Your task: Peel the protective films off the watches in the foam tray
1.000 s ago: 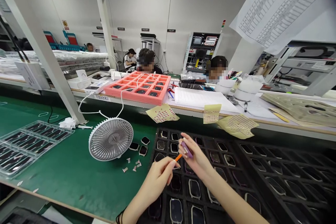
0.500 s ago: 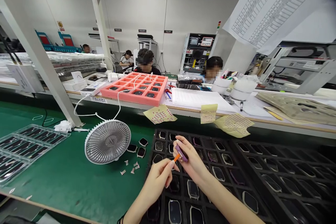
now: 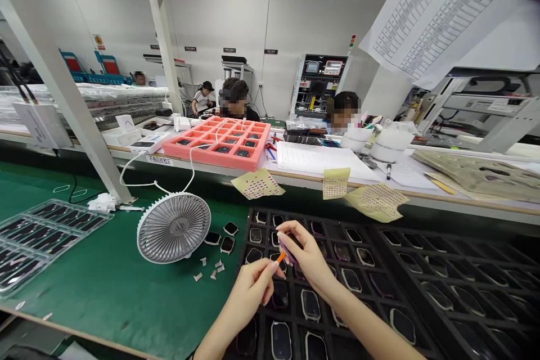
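My right hand is closed around a purple watch case, held on edge above a black foam tray. In my left hand, pinched between thumb and fingers, is a small orange stick-like tool. Its tip meets the edge of the purple case; the exact contact is hidden by my fingers. Beneath both hands, the tray's compartments hold rows of watch cases, such as a silver-rimmed one.
A grey fan stands on the green mat left of the tray, near loose watch cases and small pale pieces. Clear plastic trays lie farther left. A pink foam tray sits on the shelf; co-workers sit beyond.
My right hand has turned slightly, so its fingers cover more of the purple watch case. The orange tool has shifted a little left and down with my left hand.
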`<state>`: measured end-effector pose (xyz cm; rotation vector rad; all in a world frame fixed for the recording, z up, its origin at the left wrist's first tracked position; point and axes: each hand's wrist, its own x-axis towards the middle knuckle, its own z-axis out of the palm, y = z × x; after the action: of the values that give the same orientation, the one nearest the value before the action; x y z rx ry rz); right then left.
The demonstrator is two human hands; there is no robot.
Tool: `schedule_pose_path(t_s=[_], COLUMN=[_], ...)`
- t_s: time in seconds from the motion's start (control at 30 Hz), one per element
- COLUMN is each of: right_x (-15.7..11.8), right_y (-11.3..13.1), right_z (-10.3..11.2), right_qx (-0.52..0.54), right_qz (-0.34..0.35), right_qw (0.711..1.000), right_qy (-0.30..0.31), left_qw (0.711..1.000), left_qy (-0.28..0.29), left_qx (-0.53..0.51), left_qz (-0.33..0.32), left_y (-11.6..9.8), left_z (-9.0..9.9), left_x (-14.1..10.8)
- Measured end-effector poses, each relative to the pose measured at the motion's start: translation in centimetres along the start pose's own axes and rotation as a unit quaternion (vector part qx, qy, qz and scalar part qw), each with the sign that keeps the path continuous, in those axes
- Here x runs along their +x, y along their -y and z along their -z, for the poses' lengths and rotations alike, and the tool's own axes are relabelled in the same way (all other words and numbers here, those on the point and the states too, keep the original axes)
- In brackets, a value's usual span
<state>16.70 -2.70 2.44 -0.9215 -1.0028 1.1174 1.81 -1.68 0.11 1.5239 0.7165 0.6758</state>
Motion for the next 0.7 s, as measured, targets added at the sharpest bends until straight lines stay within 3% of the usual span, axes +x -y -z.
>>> schedule_pose_path(t_s=[0.2, 0.4, 0.53, 0.7], right_x=[-0.4, -0.9, -0.8, -1.4], right_y=[-0.5, -1.5, -1.9, -2.3], right_z=[-0.6, -1.2, -1.2, -2.3], right_qx=[0.165, 0.265, 0.242, 0.097], right_qz=[-0.092, -0.147, -0.128, -0.101], right_qw=[0.981, 0.953, 0.962, 0.988], right_qy=[0.050, 0.023, -0.014, -0.066], left_qw=[0.998, 0.996, 0.997, 0.994], left_qy=[0.015, 0.014, -0.017, -0.079], left_qx=[-0.059, -0.082, -0.080, -0.023], left_qz=[-0.014, -0.027, -0.014, -0.066], left_y=[0.5, 0.9, 0.2, 0.2], left_z=[-0.5, -1.0, -0.5, -0.9], left_x=[-0.1, -0.1, -0.1, 0.4])
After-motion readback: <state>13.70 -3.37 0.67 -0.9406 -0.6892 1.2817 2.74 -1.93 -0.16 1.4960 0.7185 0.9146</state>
